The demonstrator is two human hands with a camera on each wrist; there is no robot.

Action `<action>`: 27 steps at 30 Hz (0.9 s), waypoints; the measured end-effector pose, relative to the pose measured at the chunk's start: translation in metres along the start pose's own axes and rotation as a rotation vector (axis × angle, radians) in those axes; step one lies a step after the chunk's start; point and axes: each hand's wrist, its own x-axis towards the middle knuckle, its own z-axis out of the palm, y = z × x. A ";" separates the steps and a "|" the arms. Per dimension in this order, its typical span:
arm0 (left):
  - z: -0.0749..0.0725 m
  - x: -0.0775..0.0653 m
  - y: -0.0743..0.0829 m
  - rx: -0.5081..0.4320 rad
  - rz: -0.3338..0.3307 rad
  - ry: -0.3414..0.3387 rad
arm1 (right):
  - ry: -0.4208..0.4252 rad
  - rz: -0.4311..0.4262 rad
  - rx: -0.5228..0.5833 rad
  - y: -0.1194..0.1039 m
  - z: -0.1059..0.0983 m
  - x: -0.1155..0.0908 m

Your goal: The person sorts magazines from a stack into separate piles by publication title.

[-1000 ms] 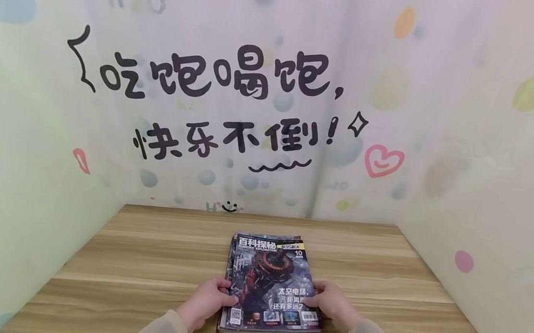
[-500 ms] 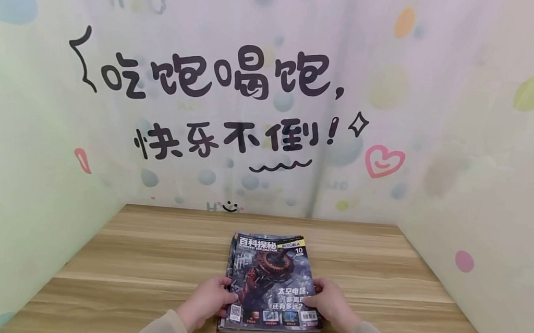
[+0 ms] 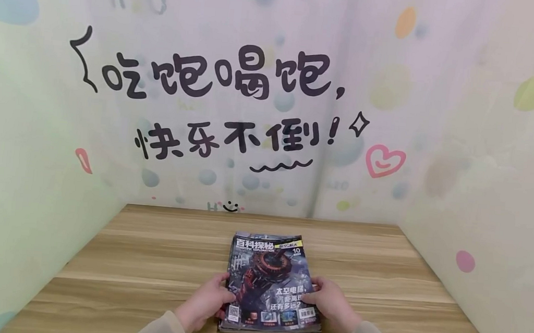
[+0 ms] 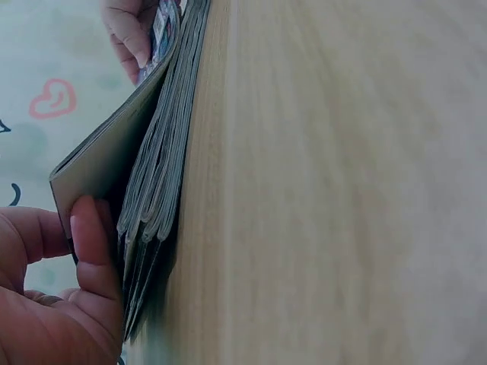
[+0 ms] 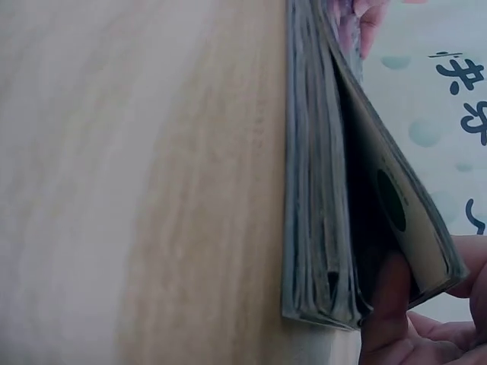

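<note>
A stack of magazines lies on the wooden table, its top magazine showing a dark cover with a red ring-shaped structure. My left hand pinches that magazine's left edge, thumb on the cover. On the right edge, my right hand pinches it the same way. Both wrist views show the top magazine raised at an angle from the magazines below, with a dark gap between. In the right wrist view, a finger reaches under the lifted magazine, beside the lower stack.
The wood-grain table extends around the stack on every side. A printed curtain with large black lettering rises behind it. Pale walls with coloured spots close in the left and right sides.
The top magazine has shifted slightly left over the stack, with both hands keeping their grip on its edges. The hands themselves have barely moved.
</note>
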 end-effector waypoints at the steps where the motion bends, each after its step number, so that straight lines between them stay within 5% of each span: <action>1: 0.000 0.000 0.000 0.002 -0.003 0.003 | -0.015 0.002 0.014 0.001 0.000 0.000; 11: 0.003 0.000 -0.002 -0.002 0.000 0.025 | -0.147 0.054 0.254 0.003 -0.004 -0.002; 27: 0.000 -0.005 -0.004 -0.027 0.034 0.000 | -0.221 0.089 0.366 0.003 -0.007 -0.005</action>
